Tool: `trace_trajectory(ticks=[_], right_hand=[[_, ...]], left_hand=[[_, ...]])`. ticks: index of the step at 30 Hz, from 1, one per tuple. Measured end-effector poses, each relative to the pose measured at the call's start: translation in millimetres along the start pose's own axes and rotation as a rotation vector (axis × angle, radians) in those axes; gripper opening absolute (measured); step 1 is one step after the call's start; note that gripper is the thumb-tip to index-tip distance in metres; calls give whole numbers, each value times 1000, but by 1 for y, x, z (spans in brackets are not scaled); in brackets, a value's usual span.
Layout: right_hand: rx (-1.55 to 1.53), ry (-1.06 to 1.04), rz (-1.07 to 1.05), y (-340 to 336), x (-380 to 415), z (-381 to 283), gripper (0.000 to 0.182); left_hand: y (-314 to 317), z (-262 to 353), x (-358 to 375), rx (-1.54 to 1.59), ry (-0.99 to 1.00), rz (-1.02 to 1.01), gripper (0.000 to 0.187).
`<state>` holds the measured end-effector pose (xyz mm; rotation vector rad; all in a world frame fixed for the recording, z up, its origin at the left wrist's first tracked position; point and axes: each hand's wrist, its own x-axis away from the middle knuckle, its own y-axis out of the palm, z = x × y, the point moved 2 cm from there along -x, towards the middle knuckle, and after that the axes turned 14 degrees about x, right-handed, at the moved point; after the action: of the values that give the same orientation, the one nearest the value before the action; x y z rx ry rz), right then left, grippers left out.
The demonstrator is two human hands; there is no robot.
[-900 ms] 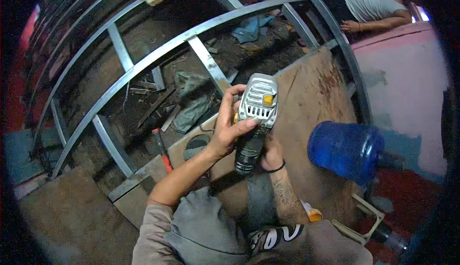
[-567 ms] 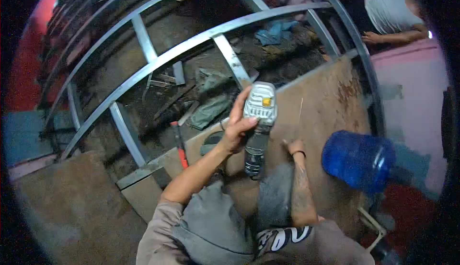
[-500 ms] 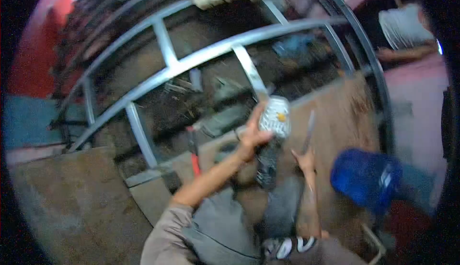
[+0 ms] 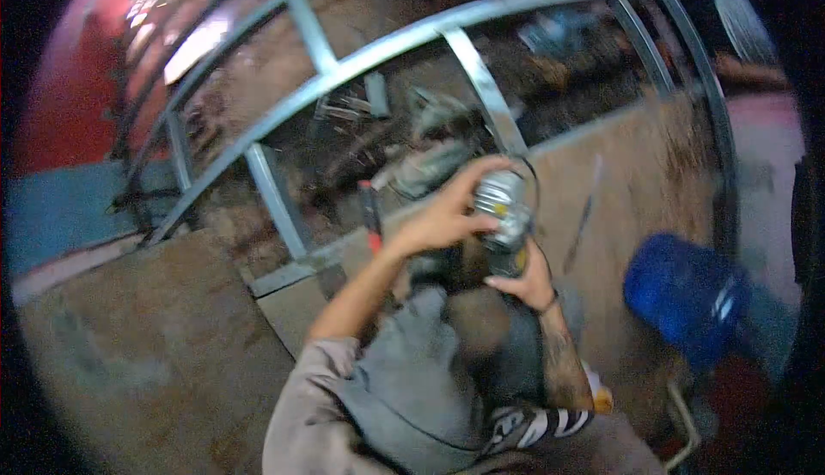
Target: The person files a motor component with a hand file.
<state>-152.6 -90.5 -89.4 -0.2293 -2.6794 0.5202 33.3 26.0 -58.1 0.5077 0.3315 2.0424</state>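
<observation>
Both hands are on a power tool that looks like an angle grinder [image 4: 501, 198], with a silver ribbed head and a darker body. My left hand [image 4: 455, 209] wraps round the head from the left, fingers over the top and thumb across the front. Lower down, my right hand [image 4: 534, 279] grips the dark body, its thumb pointing left. A dark cord loops beside the head. On the board right of the hands lies a thin dark rod [image 4: 586, 209]. Left of my left hand is a tool with a red handle [image 4: 374, 239], partly hidden by the forearm.
A welded metal frame [image 4: 378, 50] spans the area ahead, with debris beneath. Wooden boards [image 4: 129, 329] lie at left and right. A blue plastic container [image 4: 683, 290] stands at right. Bright sparks [image 4: 193, 50] show at upper left. Another person's arm [image 4: 748, 71] is at far right.
My right hand has come over from near the thin rod to the grinder's body. My left hand stays on the head. The view has shifted, and sparks now show at upper left.
</observation>
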Motion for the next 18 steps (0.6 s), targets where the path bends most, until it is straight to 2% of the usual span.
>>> trace_trajectory(ticks=[2, 4, 6, 8, 9, 10, 12, 14, 16, 18], right_hand=[[46, -21, 73, 3, 0, 1, 87], [61, 91, -100, -5, -6, -8, 98], [143, 61, -72, -6, -9, -5, 92], [224, -56, 0, -5, -7, -1, 76], [187, -3, -43, -6, -8, -3, 76], [185, 1, -45, -3, -6, -3, 76], [308, -38, 27, -2, -5, -4, 76], [322, -9, 29, -3, -2, 0, 74], [306, -99, 55, -10, -1, -10, 69], [362, -58, 53, -15, -3, -14, 64]], left_hand=[[-3, 17, -2, -253, 78, -86, 76], [-6, 31, 0, -386, 199, -151, 68], [-2, 35, 7, -303, 131, -113, 66], [2, 15, 28, -48, 50, -29, 65], [3, 14, 31, -22, 54, -9, 64], [3, 12, 35, -20, 49, -9, 64], [4, 11, 39, -214, 87, -46, 75], [12, 11, 39, -262, 124, -108, 69], [22, 14, 44, -200, 208, -76, 58], [31, 13, 49, -152, 215, -29, 53]])
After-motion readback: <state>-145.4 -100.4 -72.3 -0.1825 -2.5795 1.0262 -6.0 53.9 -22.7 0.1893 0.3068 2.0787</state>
